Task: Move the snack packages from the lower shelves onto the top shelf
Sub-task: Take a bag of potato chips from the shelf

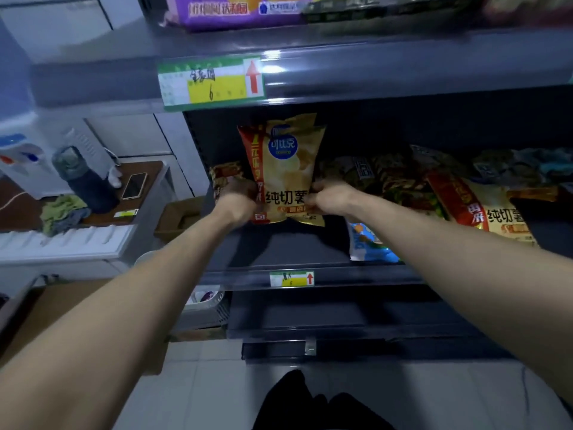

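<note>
Chip bag (283, 169) pinched low at both edges, left hand (238, 201), right hand (330, 198); top may catch shelf lip (372, 76), slip free

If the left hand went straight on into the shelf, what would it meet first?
Probably the small brown snack pack just behind the left hand, which grips the yellow chip bag; depth is unclear.
</note>
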`<action>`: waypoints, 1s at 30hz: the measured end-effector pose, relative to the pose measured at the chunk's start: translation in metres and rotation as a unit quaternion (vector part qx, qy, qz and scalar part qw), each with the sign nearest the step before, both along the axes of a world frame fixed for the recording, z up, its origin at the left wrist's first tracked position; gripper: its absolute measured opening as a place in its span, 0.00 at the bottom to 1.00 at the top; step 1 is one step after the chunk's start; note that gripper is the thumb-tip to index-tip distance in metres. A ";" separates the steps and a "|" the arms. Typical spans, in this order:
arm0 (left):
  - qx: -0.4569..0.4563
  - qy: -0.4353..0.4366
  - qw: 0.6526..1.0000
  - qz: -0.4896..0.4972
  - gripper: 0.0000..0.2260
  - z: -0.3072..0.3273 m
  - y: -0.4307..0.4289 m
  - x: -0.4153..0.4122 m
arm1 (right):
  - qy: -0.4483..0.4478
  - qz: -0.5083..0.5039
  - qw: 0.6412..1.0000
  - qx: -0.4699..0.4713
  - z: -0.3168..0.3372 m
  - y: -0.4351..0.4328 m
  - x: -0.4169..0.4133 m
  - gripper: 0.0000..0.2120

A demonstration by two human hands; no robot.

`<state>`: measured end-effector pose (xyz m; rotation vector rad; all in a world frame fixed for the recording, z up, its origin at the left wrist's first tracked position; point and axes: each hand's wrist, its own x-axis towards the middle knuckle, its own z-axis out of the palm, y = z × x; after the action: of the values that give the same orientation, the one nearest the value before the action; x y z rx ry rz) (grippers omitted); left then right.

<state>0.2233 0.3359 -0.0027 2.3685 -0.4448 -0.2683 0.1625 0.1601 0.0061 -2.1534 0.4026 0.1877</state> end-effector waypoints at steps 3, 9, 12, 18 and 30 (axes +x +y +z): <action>0.059 -0.027 0.998 -0.003 0.17 -0.012 -0.005 0.019 | 0.011 -0.011 1.000 0.001 -0.007 0.001 0.013 0.15; 0.044 -0.018 0.999 0.005 0.13 -0.037 -0.012 0.038 | 0.017 -0.026 0.999 0.011 -0.029 0.002 0.027 0.16; 0.016 -0.015 1.000 0.015 0.11 -0.046 -0.016 0.043 | 0.019 -0.032 0.999 0.027 -0.035 -0.001 0.031 0.16; 0.018 -0.040 0.999 0.020 0.11 -0.052 -0.019 0.049 | 0.025 -0.021 0.999 0.015 -0.040 -0.003 0.034 0.18; 0.048 -0.045 0.997 0.030 0.12 -0.042 -0.013 0.029 | 0.031 -0.022 0.999 -0.017 -0.031 -0.002 0.011 0.26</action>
<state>0.2528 0.3233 -0.0447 2.4907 -0.4093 -0.1598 0.1737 0.1582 -0.0248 -2.1731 0.4915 0.2244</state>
